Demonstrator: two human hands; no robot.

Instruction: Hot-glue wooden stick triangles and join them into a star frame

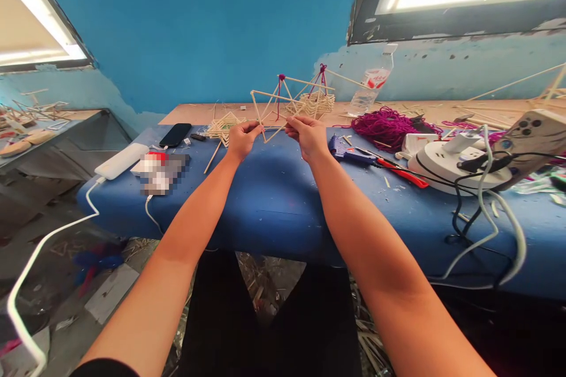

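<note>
Above the blue tabletop, both hands hold an angular frame of thin wooden sticks (270, 95), with a purple string knot (282, 78) at its top. My left hand (242, 136) pinches its left side between thumb and fingers. On the right side, my right hand (307, 131) is closed on the frame close to a lower corner. Behind stands a stack of joined stick shapes (316, 103), with a purple-tied peak (322, 69) over it. More stick pieces (221, 128) lie just beyond my left hand. A blue glue gun (349, 153) rests right of my right hand.
A purple yarn heap (382, 128) and a tilted plastic bottle (370, 91) are back right. Orange-handled cutters (407, 175) lie beside a white round power strip (460, 168) with trailing cables. At left are a black phone (175, 135) and a white power bank (121, 161).
</note>
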